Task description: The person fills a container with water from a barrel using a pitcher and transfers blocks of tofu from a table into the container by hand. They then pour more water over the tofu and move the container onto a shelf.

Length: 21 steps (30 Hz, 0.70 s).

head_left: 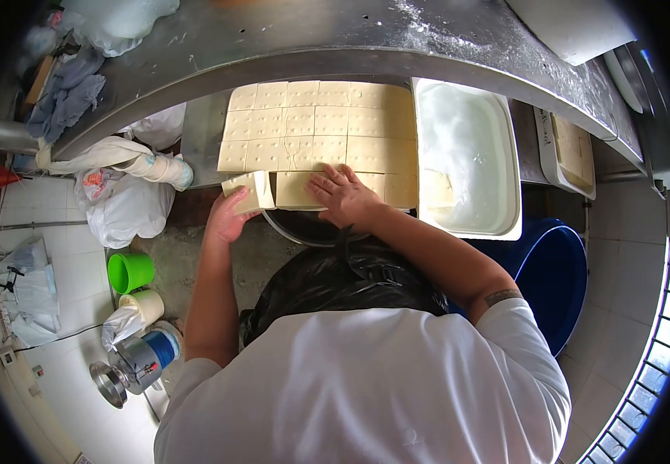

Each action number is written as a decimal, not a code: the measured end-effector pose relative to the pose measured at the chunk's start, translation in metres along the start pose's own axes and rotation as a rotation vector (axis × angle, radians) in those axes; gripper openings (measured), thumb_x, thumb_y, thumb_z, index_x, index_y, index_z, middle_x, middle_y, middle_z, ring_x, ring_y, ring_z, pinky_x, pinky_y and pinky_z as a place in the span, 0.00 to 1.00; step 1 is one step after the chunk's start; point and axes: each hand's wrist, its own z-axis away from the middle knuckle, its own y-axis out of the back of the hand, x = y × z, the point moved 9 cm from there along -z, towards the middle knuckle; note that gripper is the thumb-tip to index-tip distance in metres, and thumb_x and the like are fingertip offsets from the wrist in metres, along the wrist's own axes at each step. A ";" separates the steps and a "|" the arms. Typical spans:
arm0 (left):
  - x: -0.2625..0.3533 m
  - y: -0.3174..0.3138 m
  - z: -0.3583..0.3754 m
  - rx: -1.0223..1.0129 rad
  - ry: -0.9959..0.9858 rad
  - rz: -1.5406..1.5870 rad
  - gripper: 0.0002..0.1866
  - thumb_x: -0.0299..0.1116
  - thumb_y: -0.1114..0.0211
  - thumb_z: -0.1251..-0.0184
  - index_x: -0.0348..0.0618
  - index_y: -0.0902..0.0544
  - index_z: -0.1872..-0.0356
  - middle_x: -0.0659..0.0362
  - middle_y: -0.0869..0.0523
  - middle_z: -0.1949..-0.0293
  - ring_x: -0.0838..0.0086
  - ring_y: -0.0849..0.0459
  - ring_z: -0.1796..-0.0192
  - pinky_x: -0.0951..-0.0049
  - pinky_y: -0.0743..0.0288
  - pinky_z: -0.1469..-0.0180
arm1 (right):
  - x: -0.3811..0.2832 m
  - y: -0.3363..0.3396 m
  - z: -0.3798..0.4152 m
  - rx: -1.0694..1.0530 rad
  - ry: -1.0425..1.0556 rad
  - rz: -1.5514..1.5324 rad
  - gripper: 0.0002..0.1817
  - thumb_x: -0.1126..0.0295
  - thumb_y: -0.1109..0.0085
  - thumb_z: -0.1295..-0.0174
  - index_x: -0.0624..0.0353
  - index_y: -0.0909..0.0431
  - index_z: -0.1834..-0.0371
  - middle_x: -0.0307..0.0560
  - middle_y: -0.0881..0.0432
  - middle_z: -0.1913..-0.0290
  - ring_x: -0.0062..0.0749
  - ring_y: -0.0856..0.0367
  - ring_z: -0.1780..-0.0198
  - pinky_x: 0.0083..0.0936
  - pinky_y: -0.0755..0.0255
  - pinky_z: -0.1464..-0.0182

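Observation:
A large slab of pale tofu [296, 124], scored into blocks with small dimples on top, lies on the lower surface in front of me. My left hand [229, 216] grips one cut tofu block [254, 191] at the slab's near left corner, tilted and parted from its neighbour by a gap. Spread fingers of my right hand [344, 197] rest on the near row of the slab, holding nothing. Right of the slab stands a white tub [515, 178] of cloudy water, with a pale piece visible under the surface at its near left.
A steel shelf [312, 35] with white smears runs above the slab. At right are a blue barrel [555, 267] and another white tray [551, 151]. Plastic bags [130, 205], a green bucket [130, 272] and a steel-and-blue device [146, 359] stand at left.

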 end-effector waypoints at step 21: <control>0.005 -0.058 -0.015 0.561 -0.424 -1.302 0.40 0.62 0.37 0.24 0.28 0.24 0.34 0.38 0.18 0.38 0.48 0.20 0.34 0.41 0.34 0.28 | 0.232 0.097 0.182 1.007 -0.501 -1.602 0.28 0.70 0.33 0.31 0.64 0.29 0.29 0.48 0.14 0.42 0.34 0.14 0.46 0.32 0.21 0.40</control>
